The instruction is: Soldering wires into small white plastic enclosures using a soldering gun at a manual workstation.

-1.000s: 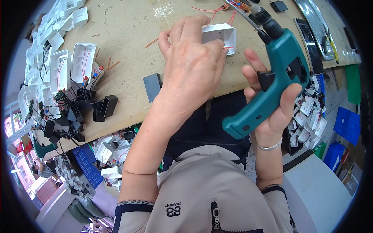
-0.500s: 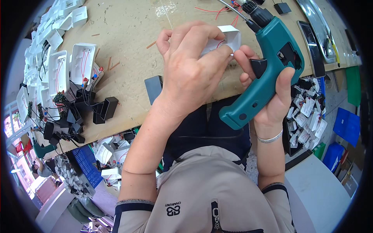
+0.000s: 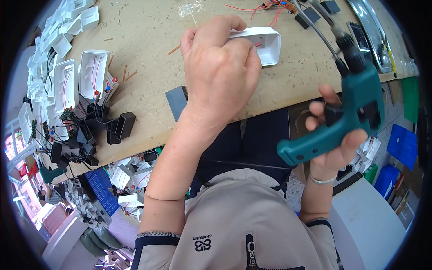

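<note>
My left hand (image 3: 220,72) is closed over the left part of a white plastic case (image 3: 271,47) above the worktable. A short bit of red wire shows inside the case, and my fingers hide the rest. My right hand (image 3: 330,157) grips a teal soldering gun (image 3: 324,137) by its handle, off to the right beyond the table's front edge. Its metal tip and thin feed tube point up and away from me, apart from the case. Left of my left wrist lies a dark grey block (image 3: 177,103).
Open white cases with red wires (image 3: 93,74), circuit boards and black boxes (image 3: 121,127) crowd the table's left. White shells (image 3: 72,27) are heaped behind them. At the back lie loose red wires (image 3: 252,10) and a black block (image 3: 308,18); a phone (image 3: 358,36) lies far right.
My right hand has drawn the soldering gun right and toward me, away from the case. My left hand stays on the case, its fingers shifted slightly left, baring more of the inside.
</note>
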